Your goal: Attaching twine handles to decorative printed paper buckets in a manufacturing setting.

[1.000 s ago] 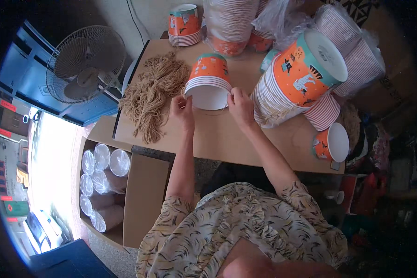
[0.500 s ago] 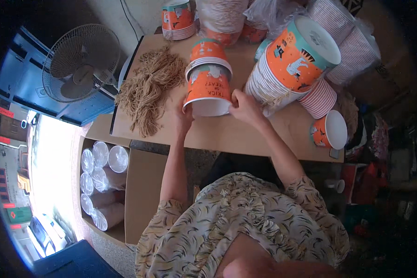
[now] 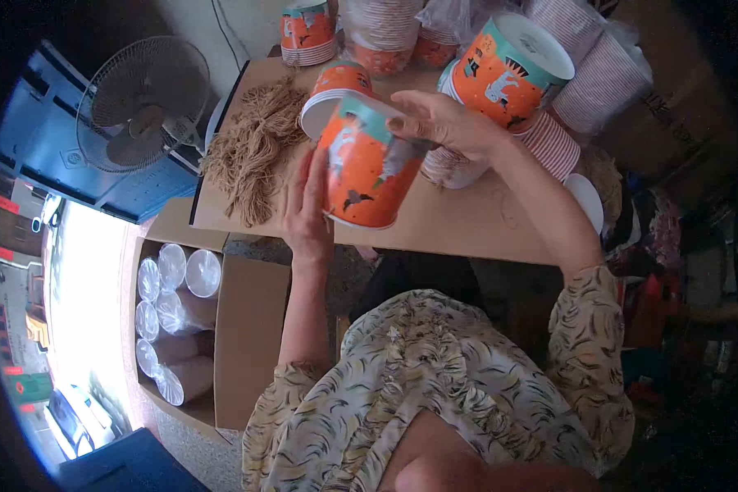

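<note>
An orange and green paper bucket [image 3: 365,176] printed with white and dark figures is held tilted above the near part of the table, its green end up. My left hand [image 3: 305,205] is closed against its left side, with fingers along the wall. The fingers of my right hand [image 3: 439,123] grip the bucket's upper right edge; part of that grip is hidden. Just behind lies another orange bucket [image 3: 342,78] on its side, its white rim facing me. A bundle of tan twisted cord [image 3: 258,143] lies to the left of my left hand.
Stacked orange paper buckets [image 3: 500,78] stand at right, beside plastic-wrapped stacks [image 3: 603,82]. Another short stack [image 3: 307,33] is at the back. A cardboard box [image 3: 254,344] of wrapped cups sits below the table's left edge. A fan [image 3: 148,107] stands at left.
The bucket has come toward me, away from the one behind, and turned so its green end is up. My right hand has moved from the near rim to the upper edge.
</note>
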Demonstrator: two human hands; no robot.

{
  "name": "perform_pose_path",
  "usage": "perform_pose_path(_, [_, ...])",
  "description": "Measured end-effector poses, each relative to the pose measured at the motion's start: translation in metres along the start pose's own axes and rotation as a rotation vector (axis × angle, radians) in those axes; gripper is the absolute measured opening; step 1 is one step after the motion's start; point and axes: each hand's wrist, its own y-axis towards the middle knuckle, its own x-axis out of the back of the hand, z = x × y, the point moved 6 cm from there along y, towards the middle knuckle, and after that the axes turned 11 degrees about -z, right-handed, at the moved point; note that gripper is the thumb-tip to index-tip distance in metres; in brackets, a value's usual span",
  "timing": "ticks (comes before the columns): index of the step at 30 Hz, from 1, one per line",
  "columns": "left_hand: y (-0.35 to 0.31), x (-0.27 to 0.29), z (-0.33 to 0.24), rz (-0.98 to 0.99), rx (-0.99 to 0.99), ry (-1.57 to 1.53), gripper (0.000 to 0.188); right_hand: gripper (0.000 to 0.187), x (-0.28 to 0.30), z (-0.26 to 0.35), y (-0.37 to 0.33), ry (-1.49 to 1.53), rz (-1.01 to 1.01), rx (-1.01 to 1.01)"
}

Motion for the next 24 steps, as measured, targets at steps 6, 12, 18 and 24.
perform_pose_path(6, [0.035,0.01,-0.03,-0.079,-0.163,0.034,0.052,0.109,0.009,0.042,0.0,-0.021,-0.045,0.091])
perform_pose_path(12, [0.049,0.023,-0.01,-0.307,0.239,-0.434,0.06,0.064,0.055,0.115,-0.002,0.073,-0.066,0.189])
perform_pose_path(18, [0.08,0.032,-0.003,-0.108,0.566,-1.016,0.065,0.047,0.09,0.18,-0.009,0.161,-0.217,0.071])
perform_pose_path(24, [0.118,-0.008,-0.043,0.381,0.828,-1.557,0.045,0.05,0.101,0.217,-0.017,-0.007,-0.089,0.197])
